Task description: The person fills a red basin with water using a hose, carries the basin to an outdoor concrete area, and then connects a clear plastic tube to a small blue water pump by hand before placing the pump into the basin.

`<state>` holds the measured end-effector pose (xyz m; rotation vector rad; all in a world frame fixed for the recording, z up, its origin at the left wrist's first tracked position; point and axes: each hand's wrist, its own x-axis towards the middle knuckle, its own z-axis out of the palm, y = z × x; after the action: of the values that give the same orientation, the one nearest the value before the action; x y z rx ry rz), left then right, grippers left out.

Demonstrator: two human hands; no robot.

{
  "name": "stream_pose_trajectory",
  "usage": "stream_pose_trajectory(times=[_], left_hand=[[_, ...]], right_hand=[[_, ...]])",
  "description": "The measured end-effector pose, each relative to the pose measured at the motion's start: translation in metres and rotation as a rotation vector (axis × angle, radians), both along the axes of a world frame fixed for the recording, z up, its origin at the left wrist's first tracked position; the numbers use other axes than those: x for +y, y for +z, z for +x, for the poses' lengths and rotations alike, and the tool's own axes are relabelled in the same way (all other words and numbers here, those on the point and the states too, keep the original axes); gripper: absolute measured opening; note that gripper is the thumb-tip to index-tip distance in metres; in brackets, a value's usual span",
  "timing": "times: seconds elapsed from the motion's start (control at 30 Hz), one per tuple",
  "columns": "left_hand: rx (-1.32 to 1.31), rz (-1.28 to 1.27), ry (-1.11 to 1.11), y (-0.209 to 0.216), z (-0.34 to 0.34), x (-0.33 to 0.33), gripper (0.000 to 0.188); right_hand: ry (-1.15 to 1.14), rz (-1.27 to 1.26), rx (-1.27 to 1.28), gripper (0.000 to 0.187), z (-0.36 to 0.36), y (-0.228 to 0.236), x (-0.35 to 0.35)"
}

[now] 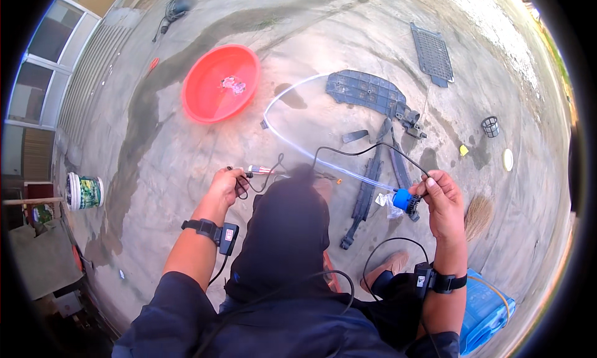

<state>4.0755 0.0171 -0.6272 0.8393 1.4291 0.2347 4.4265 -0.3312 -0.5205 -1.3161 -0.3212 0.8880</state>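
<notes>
My right hand (444, 202) is closed around a small blue pump-like part (403, 199) with a black ribbed end. A black cable (367, 151) arcs from it toward the middle. A clear hose (298, 148) runs from near the blue part to a dark plastic backplate (367, 92) with straps (368, 187), lying on the ground. My left hand (224, 186) pinches a thin black cable (268, 179), its fingers closed. Beside those fingers lies a tool with a red, white and blue handle (261, 169). The cables' middle is partly hidden behind a dark blurred shape.
A red basin (190, 94) stands at the far left on concrete. A dark grid panel (430, 52), a black basket-like strainer (490, 127) and a pale oval lid (508, 160) lie to the right. A bucket (85, 192) stands left; a blue container (482, 311) and broom bristles (479, 216) are near right.
</notes>
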Motion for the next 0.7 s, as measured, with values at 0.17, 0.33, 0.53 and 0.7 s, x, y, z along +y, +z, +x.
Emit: stream_pose_trajectory(times=[0.17,0.33,0.53,0.7], left_hand=[[0.056,-0.063,0.236,-0.018,-0.046,-0.029,0.016],[0.001,-0.073,0.363,-0.022,-0.094,-0.026,0.017],[-0.015,-0.035,0.495,-0.002,-0.13,-0.018,0.011],[-0.095,-0.011,0.591,-0.009,-0.173,-0.015,0.01]], right_hand=[[0.058,0.002,0.047,0.011,-0.012,0.014,0.04],[0.245,0.009,0.051,0.011,-0.037,0.033,0.103],[0.42,-0.074,-0.087,0.011,-0.067,0.069,0.173],[0.549,-0.051,-0.46,0.015,-0.073,0.109,0.223]])
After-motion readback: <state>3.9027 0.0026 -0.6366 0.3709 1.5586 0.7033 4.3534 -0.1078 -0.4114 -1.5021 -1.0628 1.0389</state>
